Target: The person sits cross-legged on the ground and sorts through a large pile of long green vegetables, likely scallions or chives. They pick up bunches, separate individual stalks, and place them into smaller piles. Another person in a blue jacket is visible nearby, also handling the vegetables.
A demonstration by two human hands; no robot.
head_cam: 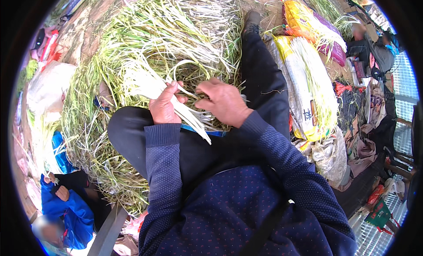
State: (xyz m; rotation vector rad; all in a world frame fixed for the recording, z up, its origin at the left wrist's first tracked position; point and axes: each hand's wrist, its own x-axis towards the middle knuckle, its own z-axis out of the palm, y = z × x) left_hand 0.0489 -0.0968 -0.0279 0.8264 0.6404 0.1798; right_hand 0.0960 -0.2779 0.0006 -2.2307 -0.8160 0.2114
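My left hand [166, 105] is closed around a bundle of pale, long-stemmed leafy vegetables [188, 115], whose white ends point down over my lap. Just to its right, my right hand [222, 99] is held with curled fingers over the edge of the bundle. Its fingertips are partly hidden, so whether they pinch a strand cannot be told. A pale leaf [189, 62] loops above both hands. Beyond them lies a large heap of green and white stalks [158, 34], with drier, yellowish trimmings [89, 114] along its left side.
Printed woven sacks [295, 77] carrying more stalks [317, 87] lie right of my outstretched leg. A co-worker in blue [74, 213] sits at lower left, holding stalks. Another person [373, 51] sits at far right. A grey beam [107, 231] stands at lower left, and a whitish sack [49, 87] lies at left.
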